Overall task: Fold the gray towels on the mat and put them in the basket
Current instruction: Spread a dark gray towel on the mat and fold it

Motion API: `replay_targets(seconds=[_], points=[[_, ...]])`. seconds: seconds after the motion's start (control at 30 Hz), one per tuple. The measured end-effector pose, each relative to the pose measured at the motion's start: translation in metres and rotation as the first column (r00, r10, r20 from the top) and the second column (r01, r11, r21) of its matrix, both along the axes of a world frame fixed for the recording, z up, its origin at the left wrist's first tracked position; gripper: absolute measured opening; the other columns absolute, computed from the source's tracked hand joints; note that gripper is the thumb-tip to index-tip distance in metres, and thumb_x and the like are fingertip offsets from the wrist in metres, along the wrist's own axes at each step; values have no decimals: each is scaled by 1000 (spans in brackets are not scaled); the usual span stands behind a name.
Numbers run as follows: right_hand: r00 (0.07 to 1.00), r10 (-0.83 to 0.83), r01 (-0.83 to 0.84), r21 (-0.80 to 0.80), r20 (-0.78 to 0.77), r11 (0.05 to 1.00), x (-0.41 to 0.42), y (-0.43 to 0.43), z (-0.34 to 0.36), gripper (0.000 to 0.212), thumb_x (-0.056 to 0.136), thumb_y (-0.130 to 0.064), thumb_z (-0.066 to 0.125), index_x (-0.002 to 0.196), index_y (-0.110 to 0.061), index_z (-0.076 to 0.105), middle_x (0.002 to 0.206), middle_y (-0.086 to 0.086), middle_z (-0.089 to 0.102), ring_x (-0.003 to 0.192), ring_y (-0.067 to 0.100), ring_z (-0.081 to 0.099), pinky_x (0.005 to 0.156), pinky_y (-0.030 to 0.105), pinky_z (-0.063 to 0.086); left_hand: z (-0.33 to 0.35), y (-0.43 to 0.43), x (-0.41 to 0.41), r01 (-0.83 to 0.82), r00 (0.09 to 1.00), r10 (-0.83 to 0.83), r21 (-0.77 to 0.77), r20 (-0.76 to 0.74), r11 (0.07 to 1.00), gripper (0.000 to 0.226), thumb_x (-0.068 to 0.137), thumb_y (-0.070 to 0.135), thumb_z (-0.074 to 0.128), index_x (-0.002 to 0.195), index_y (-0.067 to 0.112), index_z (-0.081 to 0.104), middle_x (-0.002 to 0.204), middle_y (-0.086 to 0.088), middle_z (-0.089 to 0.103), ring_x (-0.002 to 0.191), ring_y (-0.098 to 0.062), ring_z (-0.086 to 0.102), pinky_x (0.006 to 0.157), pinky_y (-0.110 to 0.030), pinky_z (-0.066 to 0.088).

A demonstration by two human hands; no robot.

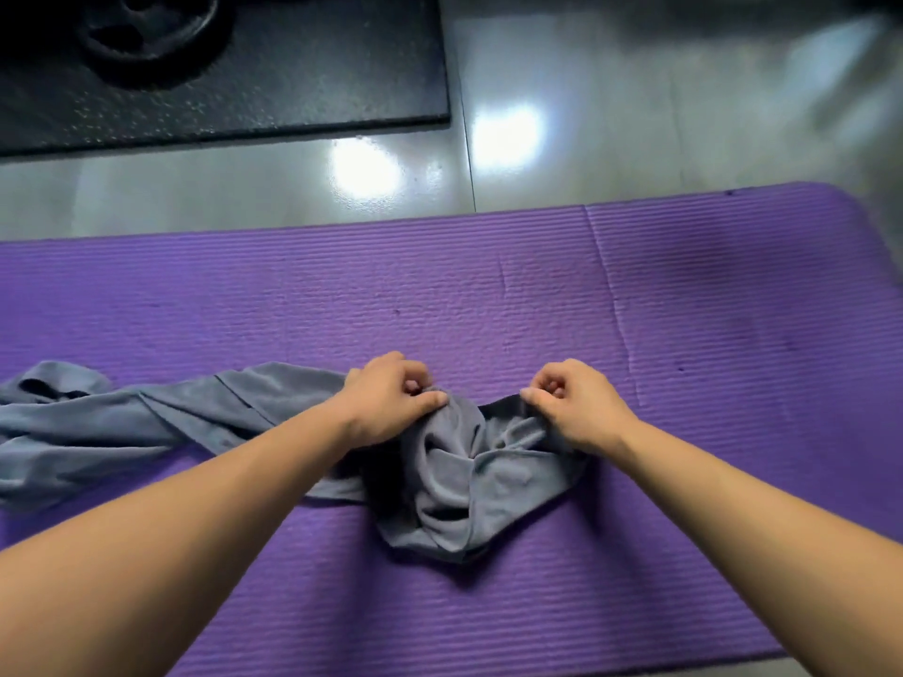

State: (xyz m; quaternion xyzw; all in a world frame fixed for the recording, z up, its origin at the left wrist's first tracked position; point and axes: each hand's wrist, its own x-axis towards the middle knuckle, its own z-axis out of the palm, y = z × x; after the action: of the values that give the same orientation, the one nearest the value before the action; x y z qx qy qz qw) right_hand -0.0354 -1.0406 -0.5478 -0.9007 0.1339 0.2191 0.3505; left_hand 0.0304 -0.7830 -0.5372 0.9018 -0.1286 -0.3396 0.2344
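Observation:
A crumpled gray towel [469, 486] lies bunched in the middle of the purple mat [488, 295]. My left hand [386, 398] pinches its upper edge on the left side. My right hand [571, 403] pinches the same edge on the right side, a short gap apart. The cloth sags in folds between and below both hands. More gray towel fabric [122, 422] lies spread flat and wrinkled at the mat's left, reaching under my left forearm. No basket is in view.
Beyond the mat is a shiny gray tiled floor [635, 114] with light glare. A black rubber mat [293, 66] with a dark weight plate [151, 31] lies at the top left. The purple mat's rounded corner is at the right.

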Motion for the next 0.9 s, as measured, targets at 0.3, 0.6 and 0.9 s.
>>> replay_targets(seconds=[0.3, 0.6, 0.9], points=[[592, -743, 757, 101, 312, 646, 65, -100, 10, 19, 100, -30, 57, 98, -12, 62, 94, 2, 61, 94, 26, 60, 76, 23, 33, 41, -45, 6, 60, 988, -88, -212, -124, 975, 30, 92, 41, 72, 78, 15, 65, 62, 15, 53, 55, 0, 42, 56, -18, 37], [949, -33, 131, -295, 315, 946, 59, -62, 16, 23, 92, -39, 62, 107, -22, 69, 116, 6, 65, 117, 35, 50, 101, 48, 37, 54, 2, 38, 19, 996, -12, 74, -88, 997, 25, 97, 38, 64, 109, 17, 70, 102, -2, 74, 93, -19, 69, 88, -30, 54], [868, 488, -481, -91, 88, 872, 44, -27, 0, 45, 82, -84, 31, 67, -51, 59, 61, -13, 60, 66, 4, 55, 77, 35, 41, 25, 91, 21, 248, 959, -187, 312, -213, 917, 21, 96, 44, 64, 94, 23, 69, 75, 8, 61, 65, -6, 52, 54, -10, 36]])
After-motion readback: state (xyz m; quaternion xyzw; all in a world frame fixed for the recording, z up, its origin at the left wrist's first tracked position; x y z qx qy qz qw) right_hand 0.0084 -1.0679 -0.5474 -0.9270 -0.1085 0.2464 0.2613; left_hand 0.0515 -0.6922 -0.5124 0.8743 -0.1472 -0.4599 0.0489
